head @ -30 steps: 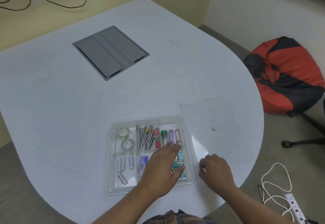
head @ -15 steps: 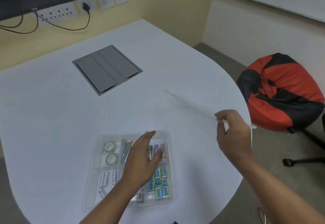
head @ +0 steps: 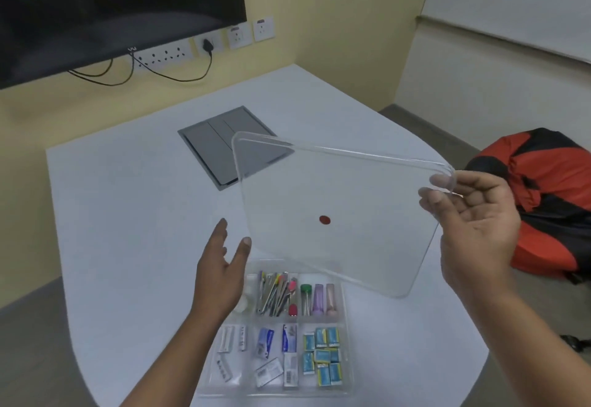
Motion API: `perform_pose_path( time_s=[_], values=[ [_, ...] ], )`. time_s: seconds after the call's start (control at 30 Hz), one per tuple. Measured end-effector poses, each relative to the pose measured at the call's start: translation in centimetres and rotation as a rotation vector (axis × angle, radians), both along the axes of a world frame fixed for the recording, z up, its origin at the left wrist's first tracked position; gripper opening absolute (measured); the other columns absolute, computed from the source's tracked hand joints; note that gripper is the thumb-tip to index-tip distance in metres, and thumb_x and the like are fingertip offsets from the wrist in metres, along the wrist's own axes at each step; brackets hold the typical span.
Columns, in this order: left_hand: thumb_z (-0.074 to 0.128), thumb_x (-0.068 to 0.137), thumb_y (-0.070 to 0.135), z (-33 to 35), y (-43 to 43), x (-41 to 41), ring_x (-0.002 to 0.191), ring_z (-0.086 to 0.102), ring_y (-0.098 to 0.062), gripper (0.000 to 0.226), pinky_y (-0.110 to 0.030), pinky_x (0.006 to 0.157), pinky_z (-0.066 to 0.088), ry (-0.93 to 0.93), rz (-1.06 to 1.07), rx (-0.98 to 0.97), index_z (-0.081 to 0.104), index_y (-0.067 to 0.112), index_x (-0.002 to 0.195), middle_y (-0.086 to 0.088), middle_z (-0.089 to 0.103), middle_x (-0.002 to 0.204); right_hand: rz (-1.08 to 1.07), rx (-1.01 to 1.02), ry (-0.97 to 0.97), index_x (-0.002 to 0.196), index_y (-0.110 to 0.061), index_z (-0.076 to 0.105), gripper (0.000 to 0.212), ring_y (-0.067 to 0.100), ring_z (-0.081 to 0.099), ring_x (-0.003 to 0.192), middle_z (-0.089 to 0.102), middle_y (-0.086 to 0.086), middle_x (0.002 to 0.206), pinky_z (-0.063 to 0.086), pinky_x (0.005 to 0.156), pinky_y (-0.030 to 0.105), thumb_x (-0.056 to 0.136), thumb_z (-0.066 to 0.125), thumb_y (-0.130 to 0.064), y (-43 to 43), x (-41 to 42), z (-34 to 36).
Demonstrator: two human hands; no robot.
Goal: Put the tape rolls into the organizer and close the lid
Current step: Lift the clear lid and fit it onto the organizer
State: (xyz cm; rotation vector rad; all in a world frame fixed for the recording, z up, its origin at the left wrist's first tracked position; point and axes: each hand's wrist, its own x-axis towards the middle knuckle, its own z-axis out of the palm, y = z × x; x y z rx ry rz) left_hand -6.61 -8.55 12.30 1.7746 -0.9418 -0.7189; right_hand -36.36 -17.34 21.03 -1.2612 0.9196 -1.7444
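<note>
A clear plastic organizer [head: 347, 336] lies on the white table [head: 128, 215] near its front edge, its compartments filled with small stationery. Two tape rolls [head: 244, 304] sit in its far left compartment, mostly hidden behind my left hand. My right hand [head: 473, 224] holds the clear lid [head: 335, 189] by its right corner, tilted in the air above the organizer. A small red dot marks the lid's middle. My left hand [head: 220, 269] is open, fingers spread, just below the lid's left edge and not touching it.
A grey cable hatch [head: 211, 144] is set into the table behind the lid. A red and black beanbag [head: 550, 202] lies on the floor at the right. A dark screen [head: 112, 7] and wall sockets hang on the yellow wall beyond.
My right hand has lifted the lid off the table and swung it over the organizer. My left hand has risen off the organizer toward the lid. The view has tilted upward.
</note>
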Motion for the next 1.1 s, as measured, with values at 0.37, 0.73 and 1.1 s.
perform_pose_path(
  time_s=[0.37, 0.73, 1.1],
  values=[
    [0.068, 0.085, 0.024, -4.2, 6.6, 6.9, 0.063, 0.071, -0.008, 0.012, -0.044, 0.077, 0.058, -0.045, 0.018, 0.243, 0.071, 0.026, 0.096, 0.008, 0.074, 0.078, 0.091, 0.575, 0.457, 0.145, -0.028, 0.040, 0.063, 0.010, 0.060, 0.110, 0.052, -0.012, 0.138, 0.049, 0.090, 0.030, 0.089, 0.070, -0.023, 1.7, 6.0, -8.5],
    [0.057, 0.090, 0.023, -9.0, 9.1, 9.0, 0.089, 0.067, -0.022, 0.019, -0.027, 0.073, 0.047, -0.376, -0.102, 0.460, 0.073, 0.015, 0.096, -0.005, 0.073, 0.093, 0.248, 0.727, 0.985, 0.156, -0.020, 0.005, 0.094, 0.023, 0.022, 0.147, 0.009, 0.000, 0.164, 0.024, 0.115, 0.036, 0.088, 0.065, -0.046, 6.5, 8.9, -16.3],
    [0.056, 0.090, 0.015, -10.8, 9.1, 8.6, 0.061, 0.051, -0.021, 0.035, -0.027, 0.056, 0.035, -0.413, -0.181, 0.542, 0.047, 0.013, 0.056, 0.001, 0.044, 0.060, 0.265, 0.739, 1.115, 0.155, -0.014, 0.007, 0.096, 0.026, 0.022, 0.147, 0.011, 0.005, 0.163, 0.024, 0.115, 0.037, 0.087, 0.067, -0.045, 5.9, 9.0, -19.6]
  ],
)
